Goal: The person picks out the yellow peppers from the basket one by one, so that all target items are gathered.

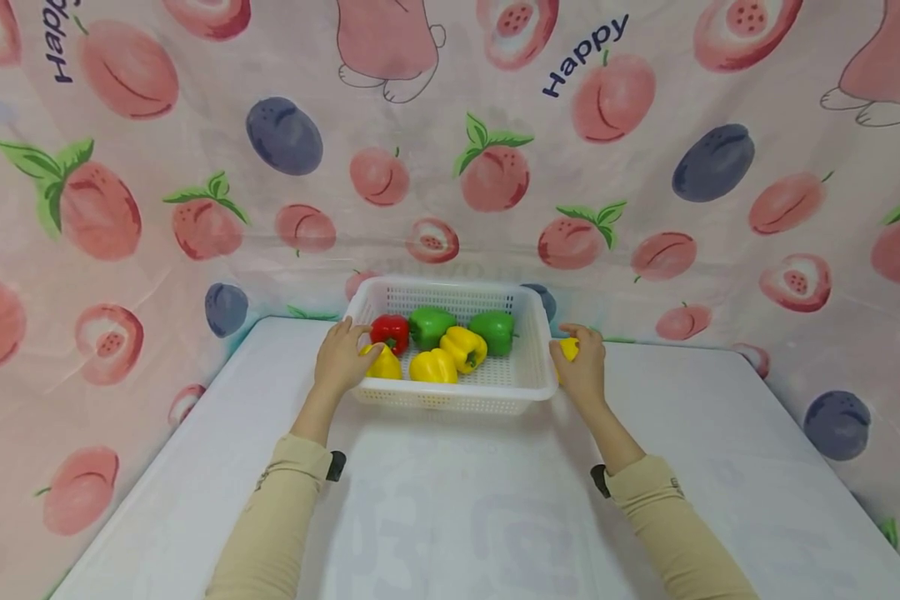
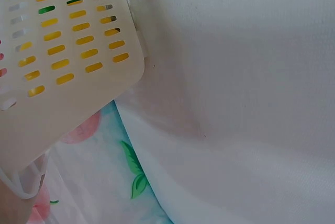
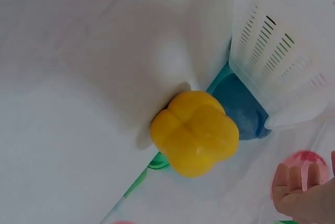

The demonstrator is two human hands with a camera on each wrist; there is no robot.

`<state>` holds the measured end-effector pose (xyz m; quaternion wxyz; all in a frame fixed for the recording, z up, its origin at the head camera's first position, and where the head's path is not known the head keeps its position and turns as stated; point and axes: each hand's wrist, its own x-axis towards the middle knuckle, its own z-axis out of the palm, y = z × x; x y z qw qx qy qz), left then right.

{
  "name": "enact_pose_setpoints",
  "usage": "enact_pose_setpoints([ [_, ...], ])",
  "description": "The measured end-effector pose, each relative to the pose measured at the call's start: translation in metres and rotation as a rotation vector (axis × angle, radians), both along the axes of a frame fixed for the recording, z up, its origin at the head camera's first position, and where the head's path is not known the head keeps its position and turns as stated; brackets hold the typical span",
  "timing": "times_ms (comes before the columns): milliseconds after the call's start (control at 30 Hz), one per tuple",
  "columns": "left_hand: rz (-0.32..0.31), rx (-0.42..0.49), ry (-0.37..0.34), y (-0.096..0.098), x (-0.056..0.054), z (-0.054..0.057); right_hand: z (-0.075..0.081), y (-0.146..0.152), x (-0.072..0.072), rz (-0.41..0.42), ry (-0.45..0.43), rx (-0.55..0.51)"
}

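Observation:
A white plastic basket with slotted walls stands at the back of the table, holding a red bell pepper, two green bell peppers and three yellow ones. My left hand is at the basket's left rim, thumb and forefinger spread apart over the inside, the thumb overlapping the nearest yellow bell pepper. Right of the basket, another yellow bell pepper sits outside it, partly hidden in the head view by my right hand. In the right wrist view, that hand's loosely bent fingers show apart from the pepper.
The white tabletop stretches in front of the basket and to both sides. Close behind the basket hangs a pink cloth printed with fruit, and it also runs along both sides of the table. A dark band is on my left wrist.

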<state>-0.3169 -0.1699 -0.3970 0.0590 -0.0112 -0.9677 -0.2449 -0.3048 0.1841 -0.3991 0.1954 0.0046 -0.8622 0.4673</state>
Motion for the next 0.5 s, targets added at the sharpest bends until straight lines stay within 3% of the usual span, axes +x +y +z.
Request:
enact_pose_setpoints([
  [500, 0.0, 0.017, 0.022, 0.0, 0.002, 0.001, 0.003, -0.021, 0.005, 0.035, 0.016, -0.033],
])
